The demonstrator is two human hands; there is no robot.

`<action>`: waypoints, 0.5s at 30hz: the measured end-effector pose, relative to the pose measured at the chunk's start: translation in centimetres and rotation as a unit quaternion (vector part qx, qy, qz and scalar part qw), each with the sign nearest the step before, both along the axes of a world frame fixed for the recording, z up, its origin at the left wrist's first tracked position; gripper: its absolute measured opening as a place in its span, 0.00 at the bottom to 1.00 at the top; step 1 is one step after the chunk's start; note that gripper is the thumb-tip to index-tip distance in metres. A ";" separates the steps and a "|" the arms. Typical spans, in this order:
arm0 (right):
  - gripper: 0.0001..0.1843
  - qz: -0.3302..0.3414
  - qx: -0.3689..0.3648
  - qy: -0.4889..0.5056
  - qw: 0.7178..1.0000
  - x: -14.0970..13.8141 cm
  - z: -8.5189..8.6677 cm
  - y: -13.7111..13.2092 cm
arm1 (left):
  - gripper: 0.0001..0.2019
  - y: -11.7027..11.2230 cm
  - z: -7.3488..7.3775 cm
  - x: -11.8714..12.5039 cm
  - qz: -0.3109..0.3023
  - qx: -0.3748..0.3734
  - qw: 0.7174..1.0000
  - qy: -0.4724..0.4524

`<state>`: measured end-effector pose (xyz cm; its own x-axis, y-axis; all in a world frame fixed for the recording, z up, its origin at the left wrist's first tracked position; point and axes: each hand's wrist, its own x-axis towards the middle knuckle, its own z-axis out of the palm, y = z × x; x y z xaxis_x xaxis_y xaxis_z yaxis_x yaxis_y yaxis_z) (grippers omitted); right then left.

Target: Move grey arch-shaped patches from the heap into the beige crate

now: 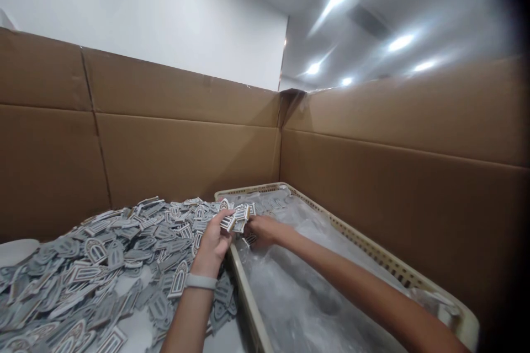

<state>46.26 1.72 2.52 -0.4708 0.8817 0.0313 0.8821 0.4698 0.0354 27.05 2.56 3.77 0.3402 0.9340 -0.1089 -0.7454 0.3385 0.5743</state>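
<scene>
A big heap of small grey arch-shaped patches (103,265) with white outlines covers the surface at the lower left. My left hand (213,242), with a pale band on the wrist, holds a small stack of these patches (234,219) over the left rim of a cream plastic crate (372,248). My right hand (260,230) reaches in from the right and grips the same stack from the other side. The crate is lined with clear plastic film (290,287). A few patches lie at its far end (269,207).
Tall brown cardboard walls (186,149) enclose the work area at the back and on the right (414,187). A white wall and ceiling lights show above them. The crate's perforated rim runs along the right cardboard wall.
</scene>
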 end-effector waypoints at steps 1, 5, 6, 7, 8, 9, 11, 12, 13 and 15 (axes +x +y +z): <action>0.18 0.003 0.007 -0.004 1.000 0.0 0.0 -0.1 | 0.14 0.0 0.0 0.0 -0.002 -0.002 1.000 0.000; 0.19 0.011 0.025 0.085 0.996 1.2 1.1 -0.2 | 0.13 -0.1 0.1 -0.1 0.001 -0.012 1.000 0.005; 0.21 0.005 0.036 0.139 0.990 1.9 1.6 -0.1 | 0.13 -0.2 0.2 -0.1 0.003 -0.014 1.000 0.006; 0.23 -0.003 0.049 0.198 0.979 2.8 2.2 0.0 | 0.14 -0.2 0.2 -0.1 0.004 -0.015 1.000 0.007; 0.24 -0.014 0.068 0.253 0.965 3.8 2.8 0.2 | 0.15 -0.3 0.3 -0.2 0.004 -0.014 1.000 0.009; 0.25 -0.027 0.091 0.301 0.949 4.9 3.3 0.3 | 0.16 -0.3 0.3 -0.2 0.005 -0.014 1.000 0.011; 0.22 -0.065 0.145 0.360 0.919 7.4 4.1 0.7 | 0.16 -0.2 0.3 -0.3 0.009 -0.015 1.000 0.018; 0.18 -0.094 0.171 0.371 0.908 8.6 4.3 0.8 | 0.16 -0.2 0.2 -0.3 0.011 -0.018 1.000 0.021; 0.14 -0.132 0.192 0.370 0.899 9.8 4.3 0.9 | 0.16 -0.1 0.1 -0.3 0.012 -0.021 0.999 0.023; 0.07 -0.219 0.202 0.350 0.888 11.6 3.7 1.0 | 0.16 -0.1 0.0 -0.3 0.011 -0.023 0.999 0.023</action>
